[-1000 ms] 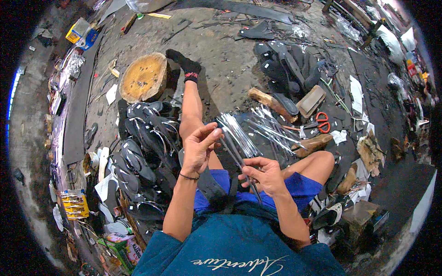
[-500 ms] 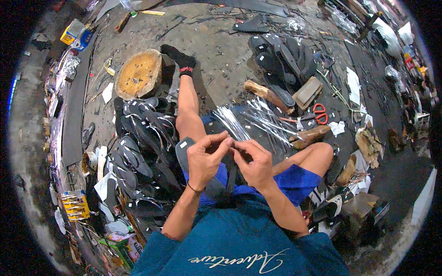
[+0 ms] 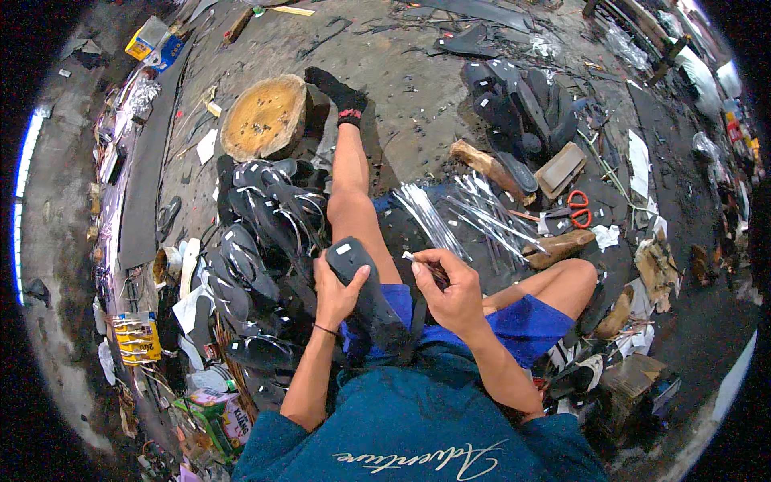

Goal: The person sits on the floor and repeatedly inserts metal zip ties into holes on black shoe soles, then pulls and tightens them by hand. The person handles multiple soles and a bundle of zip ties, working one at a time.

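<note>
My left hand grips the edge of a dark sandal sole, its thumb lying across the top. The sole slants over my lap, its far end raised and bearing a small white patch. Just to the right, my right hand pinches a small white piece between thumb and fingertips. Whether that piece is a label or the end of something longer, I cannot tell. The piece is held apart from the sole. Beyond my right hand lie bundles of thin white-and-silver strips.
Dark sandals with pale straps are heaped on my left. A round wooden block stands near my outstretched foot. At the right lie red-handled scissors, wooden foot-shaped forms, and a pile of black soles farther off.
My hands, which were together at their fingertips, are now apart. The left has moved down onto the sole and grasped it; the right keeps its pinch, with a white piece now showing.
</note>
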`<state>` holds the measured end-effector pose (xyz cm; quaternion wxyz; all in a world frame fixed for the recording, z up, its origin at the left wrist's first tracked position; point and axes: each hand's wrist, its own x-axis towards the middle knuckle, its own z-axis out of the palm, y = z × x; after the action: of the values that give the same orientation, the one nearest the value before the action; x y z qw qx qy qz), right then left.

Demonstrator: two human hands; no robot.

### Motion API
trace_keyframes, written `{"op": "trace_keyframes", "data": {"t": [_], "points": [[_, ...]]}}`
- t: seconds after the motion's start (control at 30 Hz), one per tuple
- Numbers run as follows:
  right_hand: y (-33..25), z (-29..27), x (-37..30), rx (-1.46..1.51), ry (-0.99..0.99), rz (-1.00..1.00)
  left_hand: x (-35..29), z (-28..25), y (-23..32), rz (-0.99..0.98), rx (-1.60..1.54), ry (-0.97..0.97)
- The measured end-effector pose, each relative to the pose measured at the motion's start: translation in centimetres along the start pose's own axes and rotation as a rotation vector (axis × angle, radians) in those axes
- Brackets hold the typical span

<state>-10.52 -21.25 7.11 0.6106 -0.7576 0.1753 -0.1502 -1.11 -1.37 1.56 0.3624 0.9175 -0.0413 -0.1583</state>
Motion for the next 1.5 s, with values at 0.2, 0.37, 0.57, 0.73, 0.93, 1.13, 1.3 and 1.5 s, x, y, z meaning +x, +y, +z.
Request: {"op": "trace_keyframes", "data": {"t": [0.2,0.37,0.57,0.73,0.93,1.13,1.3,1.5], "points": [[-1.1,0.7,0.2,0.005,-0.151,0.015,-2.9,-1.8,3.4,0.067,-0.562,-0.116],[-2.5,-0.2,0.1,-0.156,-0.218,0.004,-4.5,-3.0,6.8,0.133,-0.562,-0.143],[-2.7,-1.4,-0.3,-0.236,-0.213,-0.004,-6.3,-2.3,7.6,0.196,-0.52,-0.157],[-2.0,0.1,-0.9,-0.22,-0.123,0.097,-6.7,-1.3,7.3,0.326,-0.469,-0.095],[-1.5,0.8,-2.6,-0.159,-0.213,0.049,-6.1,-1.4,6.1,0.255,-0.445,-0.139],[-1.6,0.5,-3.5,-0.191,-0.21,-0.05,-6.1,-1.4,6.2,0.178,-0.528,-0.179],[-1.1,0.5,-3.9,-0.193,-0.081,0.026,-6.2,-1.0,6.5,0.171,-0.533,-0.223],[-0.8,-0.3,-3.3,-0.354,-0.205,-0.058,-5.6,-1.2,6.6,0.38,-0.419,-0.227]]}}
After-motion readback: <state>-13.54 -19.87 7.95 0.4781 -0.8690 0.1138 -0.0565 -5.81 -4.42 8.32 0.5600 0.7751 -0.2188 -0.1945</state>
